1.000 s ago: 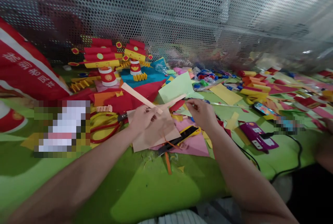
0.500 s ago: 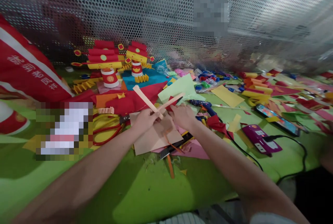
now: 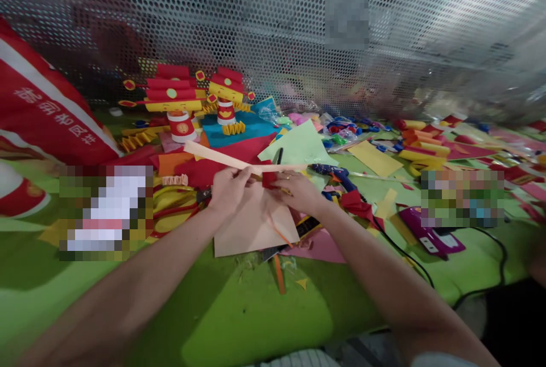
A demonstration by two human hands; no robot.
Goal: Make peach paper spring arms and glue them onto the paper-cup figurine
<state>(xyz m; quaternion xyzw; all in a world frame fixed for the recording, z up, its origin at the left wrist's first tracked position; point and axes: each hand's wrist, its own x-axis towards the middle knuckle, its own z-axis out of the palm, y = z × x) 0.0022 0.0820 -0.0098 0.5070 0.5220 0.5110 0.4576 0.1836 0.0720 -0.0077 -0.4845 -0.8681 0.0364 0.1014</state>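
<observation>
Pale peach paper strips (image 3: 213,156) meet at an angle above the work spot, one reaching far left and the other right. Pinched at this meeting place, they are held by the thumb and fingers of my left hand (image 3: 228,192). My right hand (image 3: 301,192) is closed at a small red piece (image 3: 269,180), just below the right strip. A thin dark stick (image 3: 280,156) rises behind the strip; whether it joins the red piece is unclear. Under both hands lies a peach paper sheet (image 3: 251,230), above pink paper (image 3: 319,246) and a partly covered black-and-yellow tool (image 3: 307,226).
Red-handled scissors (image 3: 183,216) lie left of the sheet. A blue glue gun (image 3: 333,170) is by my right hand, its cord running right past a purple power strip (image 3: 430,233). Paper-cup figures (image 3: 182,125) stand behind, before a perforated metal wall (image 3: 273,31).
The crossed strips have swung wider and flatter, the left one now lower and farther left. My right hand has shifted slightly down, and the red piece shows more clearly.
</observation>
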